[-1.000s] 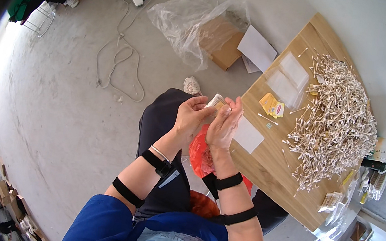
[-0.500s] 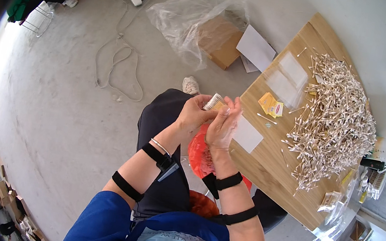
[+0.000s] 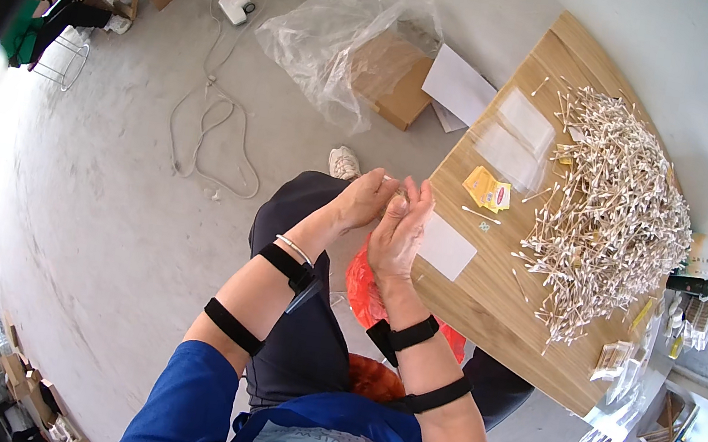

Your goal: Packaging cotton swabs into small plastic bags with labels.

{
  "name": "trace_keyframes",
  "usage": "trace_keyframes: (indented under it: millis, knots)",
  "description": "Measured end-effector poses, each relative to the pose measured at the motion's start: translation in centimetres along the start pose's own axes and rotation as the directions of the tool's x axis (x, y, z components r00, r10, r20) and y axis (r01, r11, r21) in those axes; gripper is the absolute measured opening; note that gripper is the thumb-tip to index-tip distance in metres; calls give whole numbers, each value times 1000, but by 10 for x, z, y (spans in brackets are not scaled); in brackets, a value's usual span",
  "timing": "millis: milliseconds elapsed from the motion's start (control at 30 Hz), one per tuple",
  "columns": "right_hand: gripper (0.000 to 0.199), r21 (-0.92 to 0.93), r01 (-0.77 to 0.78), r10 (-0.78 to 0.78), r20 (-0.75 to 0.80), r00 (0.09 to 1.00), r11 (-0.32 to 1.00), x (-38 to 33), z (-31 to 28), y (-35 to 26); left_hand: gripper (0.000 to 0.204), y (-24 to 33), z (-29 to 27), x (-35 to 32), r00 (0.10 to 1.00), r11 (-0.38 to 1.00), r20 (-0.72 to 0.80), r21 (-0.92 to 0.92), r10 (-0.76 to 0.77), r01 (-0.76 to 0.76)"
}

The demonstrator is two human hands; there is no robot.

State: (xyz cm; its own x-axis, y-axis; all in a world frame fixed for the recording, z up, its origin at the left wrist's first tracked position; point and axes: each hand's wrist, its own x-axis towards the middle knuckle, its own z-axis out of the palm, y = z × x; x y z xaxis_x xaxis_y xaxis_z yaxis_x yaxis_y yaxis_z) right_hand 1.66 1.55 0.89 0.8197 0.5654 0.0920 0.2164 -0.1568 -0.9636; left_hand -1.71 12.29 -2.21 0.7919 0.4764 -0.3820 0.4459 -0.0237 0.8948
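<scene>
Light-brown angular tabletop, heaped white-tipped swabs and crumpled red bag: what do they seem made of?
Tabletop: wood or smooth wood-look laminate; streaky grain shows. Swabs: probably matte cotton, judging by the white swollen tips; stick material unclear. Red bag: likely thin plastic, given its shiny wrinkles.

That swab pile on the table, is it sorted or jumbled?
Jumbled: the swabs cross at all angles in a heap, with a few lying loose on the table nearby.

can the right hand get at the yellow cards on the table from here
Probably yes: the right hand is near the table and nothing covers the yellow cards, though that hand seems busy beside the left hand.
</scene>
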Motion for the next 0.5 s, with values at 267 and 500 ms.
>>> trace_keyframes:
  millis: [267, 500]
  knots:
    - [68, -133, 169, -175, -36, 984, 977, 0, 2, -3, 43, -7, -8, 4, 982, 980, 52, 83, 179, -183]
    - [62, 171, 86, -58, -161, 985, 982, -19, -4, 1, 41, 17, -4, -3, 1000, 979, -23, 203, 21, -15]
